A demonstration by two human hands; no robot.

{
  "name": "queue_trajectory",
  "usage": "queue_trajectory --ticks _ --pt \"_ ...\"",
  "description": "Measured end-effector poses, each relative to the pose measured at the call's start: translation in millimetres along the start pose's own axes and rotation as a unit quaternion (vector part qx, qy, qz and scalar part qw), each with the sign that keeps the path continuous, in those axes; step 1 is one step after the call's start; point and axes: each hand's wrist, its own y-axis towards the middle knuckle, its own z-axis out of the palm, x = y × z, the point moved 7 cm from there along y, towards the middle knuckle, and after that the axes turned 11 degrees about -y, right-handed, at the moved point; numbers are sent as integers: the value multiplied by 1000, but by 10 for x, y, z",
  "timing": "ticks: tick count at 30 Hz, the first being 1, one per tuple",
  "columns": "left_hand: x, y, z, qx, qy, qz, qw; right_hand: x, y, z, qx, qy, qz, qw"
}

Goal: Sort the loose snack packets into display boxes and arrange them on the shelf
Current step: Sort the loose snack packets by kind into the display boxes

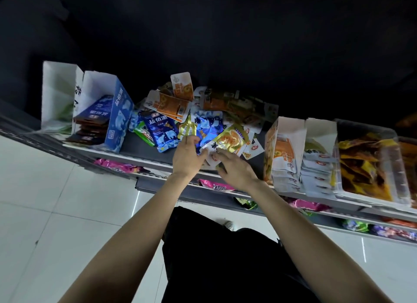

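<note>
A heap of loose snack packets (pixel 203 108) in blue, orange, gold and white lies in the middle of the grey shelf (pixel 140 149). My left hand (pixel 187 158) and my right hand (pixel 234 169) meet at the heap's front edge. Together they pinch a white and gold packet with an orange picture (pixel 228 140). A blue display box (pixel 117 120) with dark blue packets stands at the left. An orange and white display box (pixel 282 149) and a white one (pixel 316 153) with stacked packets stand at the right.
A white box (pixel 56 92) stands at the far left. A clear plastic bin (pixel 370 162) of yellow and orange packets sits at the far right. Lower shelves hold pink, green and purple packets (pixel 216 186). White floor tiles lie below to the left.
</note>
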Motion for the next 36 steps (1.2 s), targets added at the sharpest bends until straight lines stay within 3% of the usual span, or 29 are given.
queue_trajectory --ticks 2,4,7,15,18,21,23,26,28,30,34,36 --pt "-37 -3 64 38 15 22 999 -47 56 -172 -86 -33 8 996" --pt "-41 8 199 99 94 33 990 -110 175 -279 -117 -120 11 986" --pt "3 32 293 129 181 26 975 -126 377 -312 -61 -215 -16 975" --pt "15 35 235 147 145 19 978 -217 329 -264 -32 -257 8 966" --pt "-2 -46 160 132 48 -10 990 -273 203 -422 -41 -180 22 983" --pt "-93 -151 -17 57 -138 -29 988 -321 -30 -767 -143 0 95 985" --pt "-197 -239 -90 45 -269 -68 960 -364 -207 -906 -185 122 146 964" --pt "-514 -360 -105 96 -407 -94 903 -348 -430 -936 -157 372 167 899" --pt "-754 -433 -94 137 -407 -78 900 -353 -582 -931 -132 480 170 851" --pt "-936 -484 -87 160 -359 -54 918 -434 -736 -943 -142 503 180 833" --pt "-1242 -556 -44 220 -133 59 965 -768 -1179 -1131 -237 435 174 851" --pt "-1461 -560 35 242 -55 118 962 -888 -1425 -1190 -221 358 147 895"
